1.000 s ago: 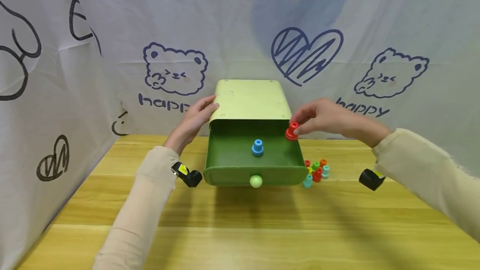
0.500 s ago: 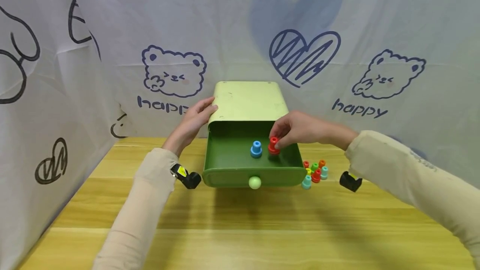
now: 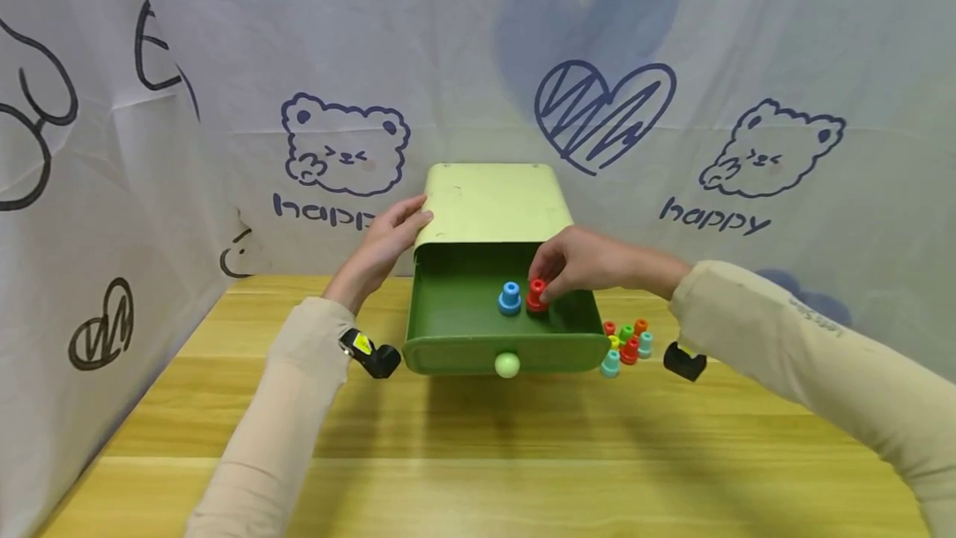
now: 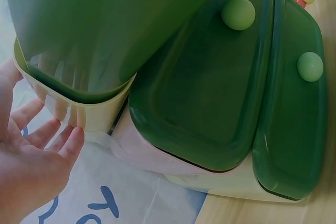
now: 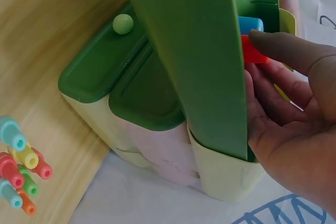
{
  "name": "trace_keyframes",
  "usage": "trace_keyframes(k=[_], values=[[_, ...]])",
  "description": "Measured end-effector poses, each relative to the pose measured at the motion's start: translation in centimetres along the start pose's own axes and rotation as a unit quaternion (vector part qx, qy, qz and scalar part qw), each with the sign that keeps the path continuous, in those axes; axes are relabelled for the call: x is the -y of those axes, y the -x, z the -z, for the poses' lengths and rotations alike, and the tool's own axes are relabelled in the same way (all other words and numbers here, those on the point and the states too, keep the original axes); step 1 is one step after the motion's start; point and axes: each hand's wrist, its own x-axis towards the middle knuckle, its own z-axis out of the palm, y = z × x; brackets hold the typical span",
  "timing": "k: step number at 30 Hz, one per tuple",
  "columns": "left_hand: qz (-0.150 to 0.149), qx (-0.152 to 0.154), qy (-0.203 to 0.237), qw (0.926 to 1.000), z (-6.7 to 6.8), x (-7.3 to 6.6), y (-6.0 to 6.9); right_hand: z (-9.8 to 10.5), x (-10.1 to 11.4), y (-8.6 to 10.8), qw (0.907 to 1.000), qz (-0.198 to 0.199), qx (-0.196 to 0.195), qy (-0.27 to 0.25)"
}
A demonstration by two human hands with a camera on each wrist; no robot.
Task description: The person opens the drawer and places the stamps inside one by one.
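A pale yellow drawer cabinet [image 3: 493,202] stands against the cloth, its green top drawer [image 3: 448,354] pulled out. My left hand [image 3: 379,246] touches the cabinet's left side; in the left wrist view its fingers [image 4: 68,142] lie fairly straight along the pale wall. With thumb and fingers, my right hand [image 3: 593,260] pinches a red stepped peg [image 3: 536,297] inside the drawer. A matching blue peg [image 3: 510,299] stands upright just left of it. The right wrist view shows only part of the red peg [image 5: 254,51]; whether it touches the drawer floor, I cannot tell.
On the wooden table [image 3: 478,471], several loose coloured pegs [image 3: 629,347] cluster right of the cabinet. Below the open drawer are two closed drawers with round knobs [image 4: 238,13]. A printed white cloth [image 3: 463,48] hangs close behind the cabinet.
My right hand has carried the red peg left from the drawer's right edge and down beside the blue peg. The left hand stays at the cabinet's side.
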Motion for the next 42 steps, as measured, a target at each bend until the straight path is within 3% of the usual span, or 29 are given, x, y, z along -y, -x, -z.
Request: trace_keyframes(k=[16,26,34,42], values=[[0.000,0.001,-0.002,1.0000,0.0,0.1,0.2,-0.4,-0.2,-0.4,0.9996,-0.004,-0.016,0.021],[0.001,-0.005,-0.009,1.0000,-0.1,0.0,0.2,0.3,-0.3,0.7,0.9994,0.003,-0.028,-0.020],[0.004,-0.007,-0.011,0.9999,-0.2,-0.2,0.1,1.0,-0.8,2.8,0.9956,-0.004,-0.082,-0.044],[0.005,-0.011,-0.004,0.9999,-0.1,0.0,0.1,1.7,-3.0,5.0,0.9829,-0.044,-0.165,-0.069]])
